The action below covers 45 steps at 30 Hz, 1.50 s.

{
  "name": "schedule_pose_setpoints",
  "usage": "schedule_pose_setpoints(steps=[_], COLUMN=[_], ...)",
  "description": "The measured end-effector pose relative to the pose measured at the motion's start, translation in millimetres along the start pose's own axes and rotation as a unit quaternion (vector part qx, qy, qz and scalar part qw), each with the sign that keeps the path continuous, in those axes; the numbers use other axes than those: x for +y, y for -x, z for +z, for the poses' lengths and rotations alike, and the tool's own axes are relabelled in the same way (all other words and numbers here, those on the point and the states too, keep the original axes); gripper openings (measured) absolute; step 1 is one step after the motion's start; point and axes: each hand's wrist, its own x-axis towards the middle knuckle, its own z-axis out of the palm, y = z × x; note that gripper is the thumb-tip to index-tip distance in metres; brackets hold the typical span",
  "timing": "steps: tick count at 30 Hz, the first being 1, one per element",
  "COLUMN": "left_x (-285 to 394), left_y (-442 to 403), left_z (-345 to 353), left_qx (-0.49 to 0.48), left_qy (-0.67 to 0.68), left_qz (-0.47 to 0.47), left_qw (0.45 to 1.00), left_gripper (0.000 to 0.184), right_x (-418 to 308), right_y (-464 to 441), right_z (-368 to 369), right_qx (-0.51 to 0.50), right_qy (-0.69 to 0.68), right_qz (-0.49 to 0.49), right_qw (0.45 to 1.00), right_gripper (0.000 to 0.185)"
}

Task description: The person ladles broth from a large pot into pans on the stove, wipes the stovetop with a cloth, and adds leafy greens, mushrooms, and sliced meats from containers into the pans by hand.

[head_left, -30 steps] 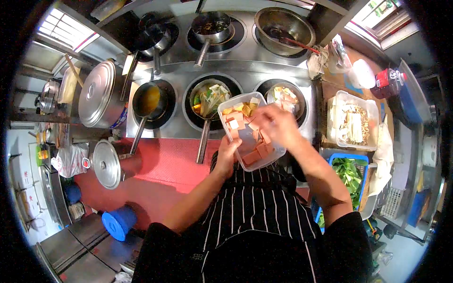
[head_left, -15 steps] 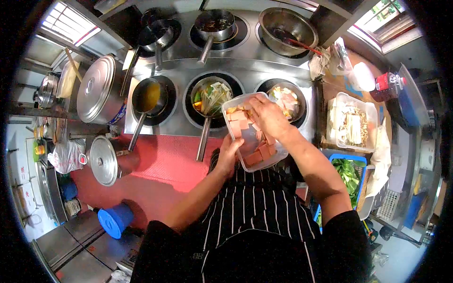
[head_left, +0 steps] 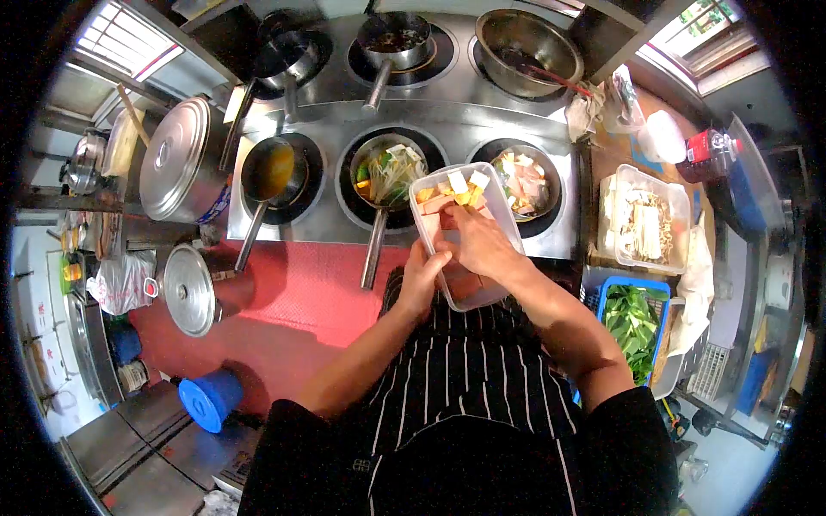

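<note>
My left hand [head_left: 425, 277] is closed on the left side of a clear plastic container [head_left: 460, 303], its thumb over the rim. Inside lie pink luncheon meat slices [head_left: 434, 205] and, at the far end, yellow and white pieces [head_left: 465, 186]. My right hand [head_left: 483, 245] reaches into the container, fingers bent down and pinching among the pink slices; its fingertips are partly hidden. Just beyond are a long-handled pan [head_left: 379, 219] of greens, pale strands and yellow pieces, and a pan [head_left: 551, 176] with pink and white pieces.
A third pan [head_left: 253, 191] with yellowish liquid sits on the left burner. Pots and a big steel bowl [head_left: 490, 52] stand on the back row. On the right are a tub [head_left: 684, 215] of mushrooms and a blue basket [head_left: 664, 297] of leafy greens. Lidded pots [head_left: 172, 155] stand left.
My right hand has moved back from the container's far end to its middle, uncovering yellow and white pieces. More food shows in the right pan. The container has shifted slightly right.
</note>
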Motion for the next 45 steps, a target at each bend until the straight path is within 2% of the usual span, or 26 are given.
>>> schedule_pose_setpoints(steps=[2,3,5,6,7,8,9,10,12,15,18,19,21,23,24,25,27,28,29,31,32,35,39,41,44,45], left_x=[4.2,3.5,4.0,7.1,7.6,3.7,4.1,5.1,3.6,-0.9,1.0,2.4,2.2,-6.8,5.6,7.7,15.1,19.0,22.9,35.7,42.4,42.1,51.9,63.6,68.1,68.8], left_y=[-1.3,-1.9,-1.4,-1.3,-0.6,-1.5,-0.4,1.5,2.6,2.6,3.9,4.6,1.6,-4.6,-0.5,0.2,2.8,4.0,5.2,9.3,10.1,12.8,21.7,31.3,39.5,41.9], left_z=[4.8,3.9,1.3,0.4,-0.7,-2.9,-1.6,-0.6,-2.2,-5.3,-3.9,-2.9,-9.6,-29.1,-17.5,-19.7,-23.1,-22.9,-22.6,-24.3,-25.0,-59.4,-97.0,-108.5,-126.5,-131.7], left_qx=[0.003,0.027,0.052,0.038,0.024,0.047,0.047,0.047,0.047,0.050,0.058,0.061,0.066,0.059,0.076,0.078,0.099,0.106,0.113,0.156,0.180,0.186,0.262,0.265,0.299,0.304], left_qy=[0.005,0.023,0.042,0.063,0.084,0.025,0.024,0.014,0.004,-0.026,-0.042,0.011,0.067,0.061,0.059,0.062,0.056,0.059,0.061,0.049,0.053,0.084,0.087,0.111,0.128,0.123], left_qz=[0.015,0.031,0.045,0.026,0.008,0.025,0.026,0.006,-0.013,-0.024,-0.019,-0.025,-0.026,-0.041,0.012,0.015,0.003,0.009,0.016,0.017,0.035,0.042,0.055,0.058,0.052,0.045], left_qw=[1.000,0.999,0.997,0.997,0.996,0.998,0.998,0.999,0.999,0.998,0.997,0.998,0.995,0.996,0.995,0.995,0.994,0.993,0.992,0.986,0.982,0.978,0.959,0.956,0.944,0.944], left_gripper=[0.054,0.054,0.054,0.054,0.054,0.053,0.053,0.052,0.051,0.051,0.050,0.048,0.047,0.045,0.046,0.046,0.049,0.051,0.053,0.048,0.048,0.047,0.048,0.047,0.044,0.043], right_x=[7.4,3.7,-8.7,14.2,15.6,16.0,16.3,17.3,16.7,10.6,28.1,33.2,37.8,21.8,5.2,5.1,5.9,4.9,3.2,2.4,2.6,4.4,10.1,17.8,31.7,34.8], right_y=[4.7,10.0,22.9,18.6,18.7,17.6,16.3,16.0,18.3,16.4,13.0,13.6,11.2,5.0,9.0,4.8,-4.0,-8.2,-10.4,-14.5,-17.7,-26.7,-64.4,-91.3,-132.4,-144.1], right_z=[0.0,-8.3,-32.5,-16.1,-12.5,-9.6,-7.5,-3.8,0.4,-2.1,14.2,12.1,5.7,-13.6,-29.5,-32.4,-26.5,-28.0,-27.3,-22.9,-22.6,-24.9,-11.6,0.9,31.0,40.9], right_qx=[0.036,0.034,-0.119,-0.140,-0.140,-0.195,-0.248,-0.247,-0.244,-0.307,-0.280,-0.282,-0.165,-0.176,-0.172,-0.169,-0.171,-0.178,-0.182,-0.130,-0.131,-0.091,-0.019,-0.029,-0.010,0.007], right_qy=[0.049,0.049,0.126,0.136,0.136,0.197,0.256,0.256,0.297,0.276,0.268,0.270,0.116,-0.044,-0.093,-0.134,-0.394,-0.444,-0.440,-0.600,-0.597,-0.707,-0.729,-0.742,-0.725,-0.703], right_qz=[-0.066,-0.064,-0.089,-0.178,-0.177,-0.176,-0.174,-0.176,-0.223,-0.162,-0.199,-0.201,-0.278,-0.151,-0.087,-0.076,-0.037,-0.016,-0.018,0.035,0.033,0.050,0.074,0.073,0.101,0.103], right_qw=[0.996,0.996,0.981,0.964,0.965,0.945,0.918,0.918,0.896,0.896,0.900,0.898,0.939,0.972,0.977,0.974,0.902,0.878,0.879,0.788,0.791,0.699,0.681,0.665,0.681,0.703], right_gripper=[0.048,0.048,0.041,0.030,0.030,0.032,0.033,0.033,0.021,0.022,0.024,0.024,0.025,0.029,0.033,0.025,0.018,0.020,0.020,0.027,0.027,0.032,0.022,0.017,0.016,0.015])
